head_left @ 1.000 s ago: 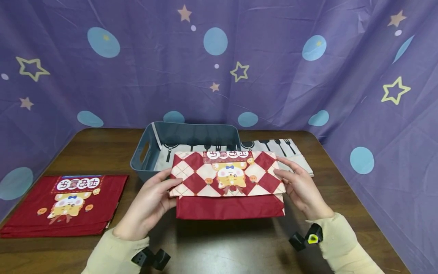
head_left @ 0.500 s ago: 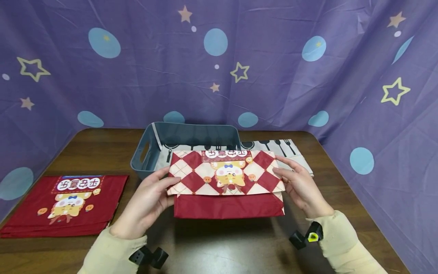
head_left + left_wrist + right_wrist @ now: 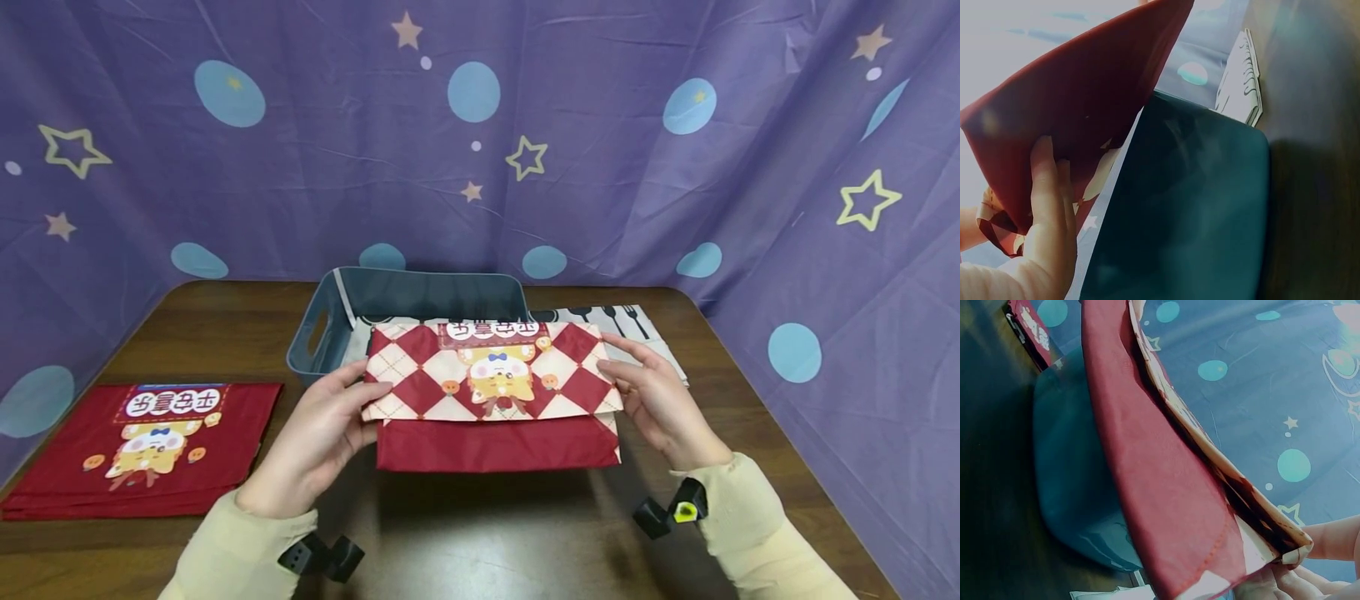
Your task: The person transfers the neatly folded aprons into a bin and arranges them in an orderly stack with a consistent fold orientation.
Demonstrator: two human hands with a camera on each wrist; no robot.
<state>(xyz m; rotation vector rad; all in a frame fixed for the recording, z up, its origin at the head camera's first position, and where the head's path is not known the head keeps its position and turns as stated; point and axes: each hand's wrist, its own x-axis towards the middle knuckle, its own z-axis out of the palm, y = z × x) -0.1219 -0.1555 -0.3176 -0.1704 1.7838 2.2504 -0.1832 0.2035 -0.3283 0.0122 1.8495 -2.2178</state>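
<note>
Purple curtain (image 3: 315, 150) behind everything, star-and-dot print. Dark wooden table (image 3: 480, 550) in front of it. Toward the back, a blue-grey bin (image 3: 435, 292) with a cutlery-print cloth (image 3: 360, 337) inside. Left side: red folded cloth (image 3: 150, 450), lying flat, cartoon animal uppermost. Centre: checked red-and-cream bundle (image 3: 495, 383), raised off the tabletop between the hands, hiding part of the bin from the head camera; plain red layer juts out below the checked flap. White folded cloth (image 3: 652, 350) right of the bin. Step in hand, as I judge it: holding the layers together as one piece. Best done with both ends level, light even tension across, and each pinch taking in the red layer as well as the flap. Right wrist view shows a gap between these layers, so a slack end could let the fold open. Left hand (image 3: 318, 437): nearly closed, pinching the bundle's left end, one digit on the checked face. Right hand (image 3: 660, 404): likewise nearly closed, gripping the opposite end at the corner. Left fingertips (image 3: 1042, 150) lie fairly straight against the red underside; pressure, cannot tell.
</note>
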